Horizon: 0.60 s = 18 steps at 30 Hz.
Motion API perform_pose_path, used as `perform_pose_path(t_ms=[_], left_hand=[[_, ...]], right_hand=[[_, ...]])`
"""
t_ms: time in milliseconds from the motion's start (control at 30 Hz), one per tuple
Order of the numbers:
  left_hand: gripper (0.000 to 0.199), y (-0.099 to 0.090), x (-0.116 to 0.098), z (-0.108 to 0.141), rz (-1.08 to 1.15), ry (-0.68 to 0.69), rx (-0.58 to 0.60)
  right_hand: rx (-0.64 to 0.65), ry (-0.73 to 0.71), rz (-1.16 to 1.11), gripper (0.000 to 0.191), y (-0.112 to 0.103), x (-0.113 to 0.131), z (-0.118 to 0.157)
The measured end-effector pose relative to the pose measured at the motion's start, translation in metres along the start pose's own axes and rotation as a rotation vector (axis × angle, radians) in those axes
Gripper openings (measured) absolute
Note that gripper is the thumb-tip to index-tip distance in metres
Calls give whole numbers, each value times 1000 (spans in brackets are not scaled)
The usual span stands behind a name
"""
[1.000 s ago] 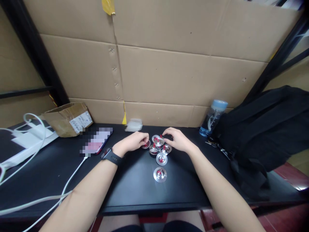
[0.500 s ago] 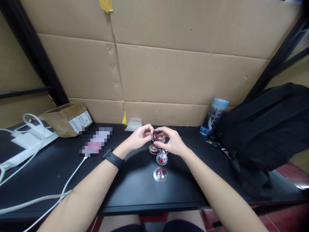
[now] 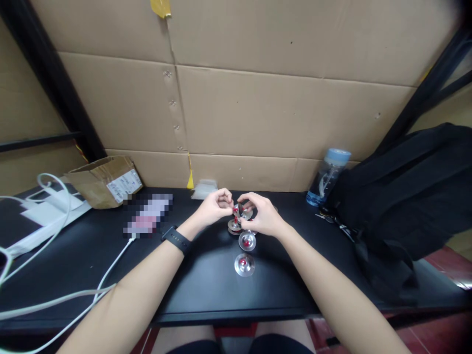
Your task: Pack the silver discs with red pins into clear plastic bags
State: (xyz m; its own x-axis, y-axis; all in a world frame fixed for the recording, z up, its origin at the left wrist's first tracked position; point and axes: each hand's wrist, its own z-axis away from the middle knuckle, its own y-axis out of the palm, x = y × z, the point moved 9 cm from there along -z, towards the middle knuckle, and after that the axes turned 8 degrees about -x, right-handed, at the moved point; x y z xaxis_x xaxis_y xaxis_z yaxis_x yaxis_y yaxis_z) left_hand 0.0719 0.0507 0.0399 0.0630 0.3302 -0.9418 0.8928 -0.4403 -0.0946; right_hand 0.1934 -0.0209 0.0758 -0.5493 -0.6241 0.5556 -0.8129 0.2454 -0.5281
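Between my hands, just above the black table (image 3: 206,290), is a small silvery finger cymbal (image 3: 239,208) with red cord at its centre. My right hand (image 3: 261,214) grips its rim between thumb and fingers. My left hand (image 3: 217,205) is closed in a pinch at the red cord on the cymbal's left side; the fingertips partly hide the contact. Below my hands lie more cymbals: a stacked pair (image 3: 234,226), a single one (image 3: 247,241), and another cymbal (image 3: 245,265) nearest me, all with red at the middle. Others behind my right fingers are partly hidden.
A blue-lidded water bottle (image 3: 328,177) and a black backpack (image 3: 409,196) stand at the right. To the left are an open cardboard box (image 3: 105,184), a blurred phone (image 3: 149,216) on a white cable (image 3: 114,265), and a power strip (image 3: 47,226). A clear plastic packet (image 3: 204,189) lies against the cardboard wall.
The held cymbal has turned, so its red cord now shows on the left side instead of the right. My right fingers have spread a little around its rim. The cymbals on the table stay put.
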Motion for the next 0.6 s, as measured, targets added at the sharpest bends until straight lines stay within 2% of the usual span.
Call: perform_pose_path(t_ms=[133,233,300,367,433,600], left_hand=[[27,-34,4,-9,-164,36,-87],[25,-64,4,-12,-390,74,-132],[22,-75,5,-10,-516,97,-101],[19,-78,7,-8,-589,112,-33],[18,-76,9,-6,-616,122,17],[13,-67,9,-6,-708,187,49]], right_hand=[[-27,54,69,45,-17,-24,-4],[-12,112,270,41,-38,-54,-4],[40,218,403,35,-51,-80,-1],[120,321,483,25,-58,-104,5],[179,389,529,23,-62,-121,11],[248,421,548,31,-58,-135,17]])
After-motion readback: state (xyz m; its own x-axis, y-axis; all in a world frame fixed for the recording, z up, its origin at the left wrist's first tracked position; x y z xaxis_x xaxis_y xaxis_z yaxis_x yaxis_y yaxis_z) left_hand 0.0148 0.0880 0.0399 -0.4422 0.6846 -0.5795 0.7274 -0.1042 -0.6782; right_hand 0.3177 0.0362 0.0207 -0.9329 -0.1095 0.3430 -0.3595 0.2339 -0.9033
